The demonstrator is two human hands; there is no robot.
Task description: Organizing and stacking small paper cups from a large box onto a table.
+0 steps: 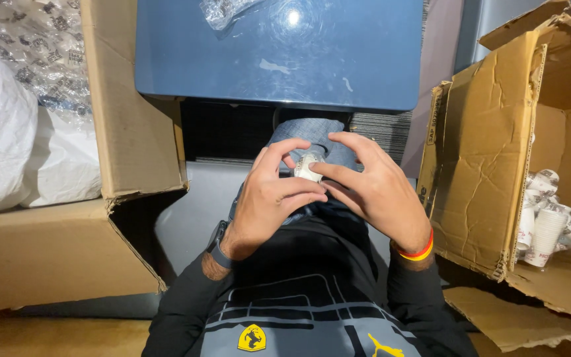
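Both hands pinch one small white piece above the lap.

The left hand [269, 198] and the right hand [371, 192] meet in front of the body, below the near edge of the blue surface [279, 59]. Their fingertips close from both sides on a small white piece [307, 168], perhaps crumpled paper or a little cup; it is too much covered to tell. The work seems to be in the middle. A box [490, 145] on the right holds many white cups [550, 218]. A box [54, 251] on the left holds white bags [8, 132]. On the far edge of the surface lies clear plastic [223, 10].
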